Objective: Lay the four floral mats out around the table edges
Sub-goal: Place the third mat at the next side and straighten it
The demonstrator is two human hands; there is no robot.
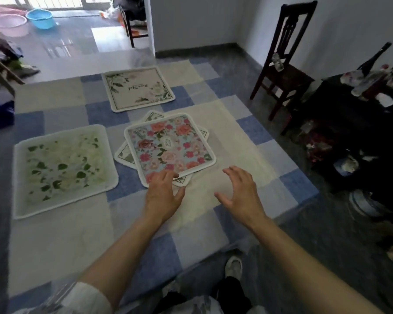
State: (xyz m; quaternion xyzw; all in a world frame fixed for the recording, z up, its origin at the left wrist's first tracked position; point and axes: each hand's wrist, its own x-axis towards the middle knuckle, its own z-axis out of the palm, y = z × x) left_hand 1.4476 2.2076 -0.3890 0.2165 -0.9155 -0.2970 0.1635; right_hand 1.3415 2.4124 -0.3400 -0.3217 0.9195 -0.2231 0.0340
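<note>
Blue-and-white checked tablecloth (61,234) covers the surface. Dark wooden chair (286,64) stands by the white wall, right of it. Blue basin (41,17) and pink basin (10,24) on glossy floor, far left (touching or not: unclear). Cluttered dark stand (349,114) at right.

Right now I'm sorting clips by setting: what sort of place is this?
Probably a home dining area: a table under a checked cloth, a wooden chair by the wall, wash basins on the tiled floor beyond.

A lived-in home: wooden chair (281,57), washbasins (25,20), checked tablecloth (61,241).
</note>
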